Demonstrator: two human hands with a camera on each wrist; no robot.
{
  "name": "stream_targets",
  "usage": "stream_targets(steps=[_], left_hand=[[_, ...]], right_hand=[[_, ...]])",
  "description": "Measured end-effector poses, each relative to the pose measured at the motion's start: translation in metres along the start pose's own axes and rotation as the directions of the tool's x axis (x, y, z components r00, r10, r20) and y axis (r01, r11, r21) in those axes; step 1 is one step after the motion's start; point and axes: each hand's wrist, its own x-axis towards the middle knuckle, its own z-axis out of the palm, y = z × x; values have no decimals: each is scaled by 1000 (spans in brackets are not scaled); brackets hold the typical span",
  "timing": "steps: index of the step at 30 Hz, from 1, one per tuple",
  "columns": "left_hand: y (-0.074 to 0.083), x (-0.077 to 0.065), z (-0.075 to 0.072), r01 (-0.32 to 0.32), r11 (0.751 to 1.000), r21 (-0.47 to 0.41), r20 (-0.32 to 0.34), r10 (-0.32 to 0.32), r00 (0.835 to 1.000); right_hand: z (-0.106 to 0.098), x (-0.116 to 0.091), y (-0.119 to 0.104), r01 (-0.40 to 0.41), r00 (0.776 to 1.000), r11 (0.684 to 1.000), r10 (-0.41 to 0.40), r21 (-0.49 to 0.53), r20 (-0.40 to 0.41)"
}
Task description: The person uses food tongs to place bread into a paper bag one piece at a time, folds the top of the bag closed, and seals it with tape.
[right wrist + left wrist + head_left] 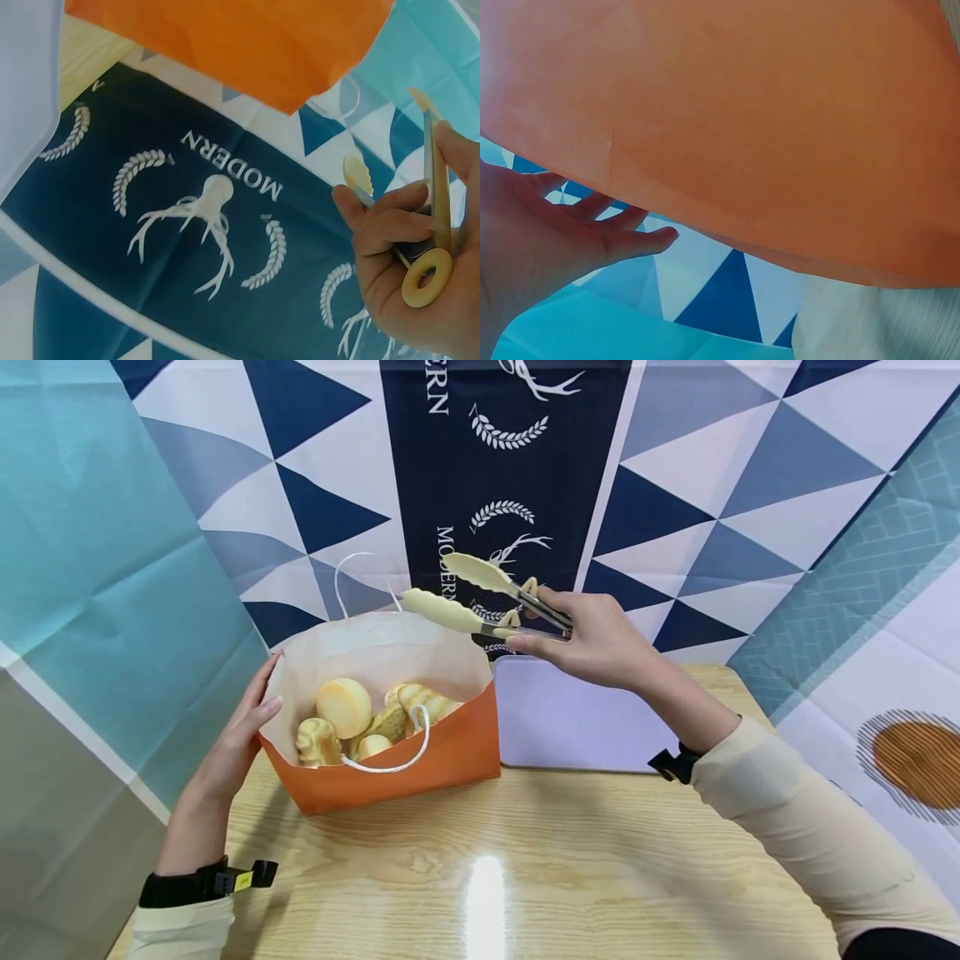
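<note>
An orange paper bag [397,785] with a white inside and white cord handles lies tipped on the table, its mouth facing up toward me. Several bread pieces are in it, among them a round bun [344,707] and a ridged piece [427,703]. My left hand [243,727] touches the bag's left edge, thumb at the rim and fingers behind. In my right hand [596,639] is a pair of tongs [480,597] with cream tips, gripped by the handles. The tongs' tips stand apart with nothing between them, above the bag's right side.
A pale purple tray [577,727] lies right of the bag, partly behind my right forearm. The wooden table [420,868] runs toward me. Patterned cloth [510,468] hangs behind and along both sides.
</note>
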Motion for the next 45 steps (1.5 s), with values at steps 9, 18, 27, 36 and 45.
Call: stream_targets(steps=[9, 18, 27, 36, 45], left_hand=[[-1, 0, 0, 5, 1000, 5, -1, -5, 1000], [0, 1, -1, 5, 1000, 0, -6, -5, 1000], [-1, 1, -1, 3, 1000, 0, -8, -3, 1000], [0, 1, 1, 5, 1000, -13, -5, -5, 1000], [0, 2, 2, -1, 1000, -14, -8, 1, 1000]], right_hand=[[-11, -20, 35, -120, 990, 991, 115, -66, -85], [-16, -39, 86, -228, 964, 962, 201, -150, -176], [-16, -60, 138, -295, 938, 944, 257, -146, -234], [-11, -87, 204, -423, 897, 892, 387, -160, -211], [-15, -115, 264, -533, 837, 841, 508, -93, -202]])
